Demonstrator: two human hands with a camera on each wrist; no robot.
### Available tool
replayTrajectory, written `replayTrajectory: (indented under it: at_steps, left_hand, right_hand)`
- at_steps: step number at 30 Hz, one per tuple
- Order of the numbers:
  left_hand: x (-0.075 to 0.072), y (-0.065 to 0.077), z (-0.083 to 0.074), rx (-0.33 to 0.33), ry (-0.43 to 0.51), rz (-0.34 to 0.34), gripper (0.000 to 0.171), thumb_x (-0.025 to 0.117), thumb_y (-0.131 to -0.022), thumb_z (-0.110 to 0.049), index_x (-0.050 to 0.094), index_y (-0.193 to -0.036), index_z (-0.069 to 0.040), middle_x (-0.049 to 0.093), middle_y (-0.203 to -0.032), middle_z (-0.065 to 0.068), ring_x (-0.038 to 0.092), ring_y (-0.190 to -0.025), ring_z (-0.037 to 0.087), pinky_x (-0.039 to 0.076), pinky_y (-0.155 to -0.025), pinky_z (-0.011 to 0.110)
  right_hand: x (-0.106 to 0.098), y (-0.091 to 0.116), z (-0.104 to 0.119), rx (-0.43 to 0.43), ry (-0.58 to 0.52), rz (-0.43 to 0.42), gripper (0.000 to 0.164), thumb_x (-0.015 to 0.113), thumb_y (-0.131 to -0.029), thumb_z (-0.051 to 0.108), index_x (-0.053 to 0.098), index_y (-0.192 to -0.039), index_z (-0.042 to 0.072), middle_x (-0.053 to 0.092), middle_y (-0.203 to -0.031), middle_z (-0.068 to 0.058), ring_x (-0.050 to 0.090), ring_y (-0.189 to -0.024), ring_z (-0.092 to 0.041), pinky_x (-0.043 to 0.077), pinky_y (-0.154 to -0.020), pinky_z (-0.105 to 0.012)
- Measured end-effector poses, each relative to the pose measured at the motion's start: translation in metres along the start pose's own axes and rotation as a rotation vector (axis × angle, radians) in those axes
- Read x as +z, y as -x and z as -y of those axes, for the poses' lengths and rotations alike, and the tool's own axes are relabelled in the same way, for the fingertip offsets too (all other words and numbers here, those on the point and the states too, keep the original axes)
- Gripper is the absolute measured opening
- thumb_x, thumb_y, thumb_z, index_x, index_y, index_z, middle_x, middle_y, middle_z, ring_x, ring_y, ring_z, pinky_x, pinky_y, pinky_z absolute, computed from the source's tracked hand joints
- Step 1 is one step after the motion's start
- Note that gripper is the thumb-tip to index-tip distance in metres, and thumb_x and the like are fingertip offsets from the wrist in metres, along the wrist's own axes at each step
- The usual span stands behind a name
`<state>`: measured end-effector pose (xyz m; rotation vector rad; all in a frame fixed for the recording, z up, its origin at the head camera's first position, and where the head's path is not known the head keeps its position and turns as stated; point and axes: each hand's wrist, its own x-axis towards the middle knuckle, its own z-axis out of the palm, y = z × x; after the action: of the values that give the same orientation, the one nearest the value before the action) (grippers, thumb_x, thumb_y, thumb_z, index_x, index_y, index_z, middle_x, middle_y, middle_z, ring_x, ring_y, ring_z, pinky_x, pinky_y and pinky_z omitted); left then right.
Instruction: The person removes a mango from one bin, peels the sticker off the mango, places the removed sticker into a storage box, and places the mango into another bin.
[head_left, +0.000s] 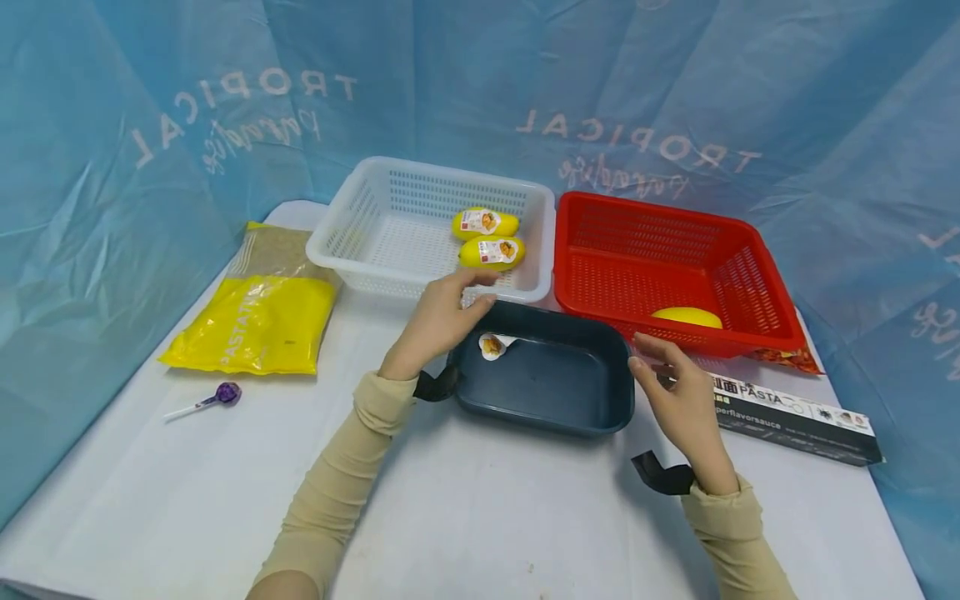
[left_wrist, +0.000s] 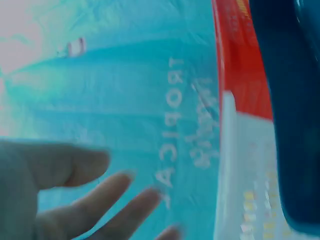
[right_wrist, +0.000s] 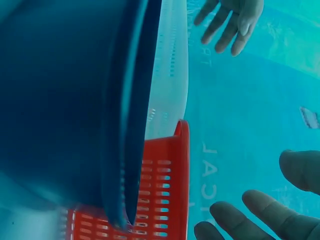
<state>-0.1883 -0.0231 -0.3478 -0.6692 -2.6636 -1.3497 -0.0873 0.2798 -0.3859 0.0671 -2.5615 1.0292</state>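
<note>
A dark blue rectangular tray (head_left: 543,383) stands at the middle of the table, a small white label with a food picture (head_left: 492,346) at its far left inside. My left hand (head_left: 442,321) hovers over the tray's left rim, fingers apart and slightly bent, holding nothing. Beside the tray's right end my right hand (head_left: 678,400) is raised with loosely bent fingers and nothing between them. The left wrist view shows the left hand's spread fingers (left_wrist: 120,192); in the right wrist view the right fingers (right_wrist: 270,212) are also spread, and the tray's side fills the left.
Behind the tray stand a white basket (head_left: 347,257) with two labelled yellow fruits (head_left: 487,237) and a red basket (head_left: 637,287) with a yellow fruit (head_left: 688,317). A yellow pasta bag (head_left: 262,321) and a purple lollipop (head_left: 227,393) lie left. A pasta box (head_left: 795,429) lies right.
</note>
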Motion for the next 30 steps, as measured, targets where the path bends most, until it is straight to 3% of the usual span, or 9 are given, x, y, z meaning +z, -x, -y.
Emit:
replayTrajectory:
  at_steps: [2,5,7,10,13,20,25,30]
  left_hand:
    - [-0.004,-0.005,0.009,-0.009,0.005,-0.12,0.038,0.057,-0.095,-0.017,0.057,-0.132,-0.006,0.059,-0.134,0.013,0.051,-0.128,0.031,0.039,-0.108,0.046]
    - [-0.013,-0.011,0.025,-0.005,0.025,-0.299,0.042,0.06,-0.093,-0.014,0.055,-0.133,-0.004,0.055,-0.138,0.015,0.045,-0.131,0.034,0.034,-0.111,0.048]
    - [-0.021,-0.013,0.038,-0.007,0.043,-0.384,0.046,0.061,-0.092,-0.015,0.052,-0.136,-0.004,0.052,-0.141,0.015,0.042,-0.134,0.034,0.031,-0.113,0.048]
    - [-0.033,-0.014,0.057,-0.03,0.064,-0.464,0.052,0.061,-0.092,-0.018,0.047,-0.14,-0.004,0.046,-0.146,0.015,0.035,-0.139,0.033,0.026,-0.116,0.048]
    - [-0.044,-0.012,0.072,-0.078,0.06,-0.51,0.057,0.06,-0.093,-0.022,0.041,-0.143,-0.004,0.039,-0.15,0.016,0.03,-0.142,0.033,0.023,-0.118,0.048]
    - [-0.054,-0.009,0.095,-0.213,-0.049,-0.565,0.069,0.059,-0.093,-0.027,0.028,-0.15,-0.002,0.024,-0.158,0.017,0.007,-0.15,0.039,0.007,-0.123,0.048]
    - [-0.059,-0.01,0.103,-0.345,-0.094,-0.608,0.078,0.058,-0.094,-0.034,0.018,-0.153,-0.002,0.013,-0.162,0.015,-0.002,-0.151,0.038,0.0,-0.123,0.047]
    - [-0.066,-0.009,0.116,-0.468,-0.01,-0.625,0.08,0.055,-0.095,-0.037,0.012,-0.154,-0.004,0.007,-0.163,0.013,-0.002,-0.151,0.037,0.001,-0.124,0.042]
  right_hand:
    - [0.002,0.001,0.001,0.008,-0.001,0.019,0.038,0.061,-0.095,0.025,0.06,-0.131,0.012,0.066,-0.124,-0.013,0.065,-0.097,-0.028,0.043,-0.08,-0.006]
    - [0.005,0.002,0.001,0.009,-0.003,0.054,0.037,0.06,-0.096,0.025,0.06,-0.131,0.014,0.066,-0.124,-0.012,0.065,-0.1,-0.029,0.049,-0.085,-0.025]
    - [0.008,0.003,0.0,-0.007,-0.008,0.081,0.037,0.06,-0.096,0.024,0.06,-0.131,0.013,0.066,-0.125,-0.011,0.064,-0.102,-0.029,0.05,-0.085,-0.033]
    - [0.011,0.005,0.0,-0.055,-0.01,0.111,0.036,0.062,-0.095,0.02,0.06,-0.13,0.011,0.066,-0.126,-0.011,0.064,-0.103,-0.029,0.05,-0.085,-0.025]
    - [0.015,0.005,-0.001,-0.092,-0.012,0.141,0.035,0.063,-0.094,0.017,0.062,-0.128,0.01,0.066,-0.126,-0.009,0.066,-0.102,-0.028,0.049,-0.08,-0.016]
    - [0.019,-0.009,0.013,-0.154,-0.005,0.253,0.037,0.063,-0.094,0.02,0.06,-0.13,0.01,0.064,-0.129,-0.01,0.065,-0.104,-0.027,0.053,-0.088,-0.05]
    - [0.015,-0.03,0.03,-0.224,-0.011,0.308,0.04,0.066,-0.092,0.016,0.059,-0.13,0.009,0.064,-0.126,-0.012,0.062,-0.111,-0.028,0.051,-0.094,-0.051]
    - [0.021,-0.056,0.045,-0.237,-0.01,0.384,0.041,0.065,-0.092,0.021,0.058,-0.132,0.011,0.064,-0.127,-0.012,0.063,-0.109,-0.028,0.053,-0.092,-0.049]
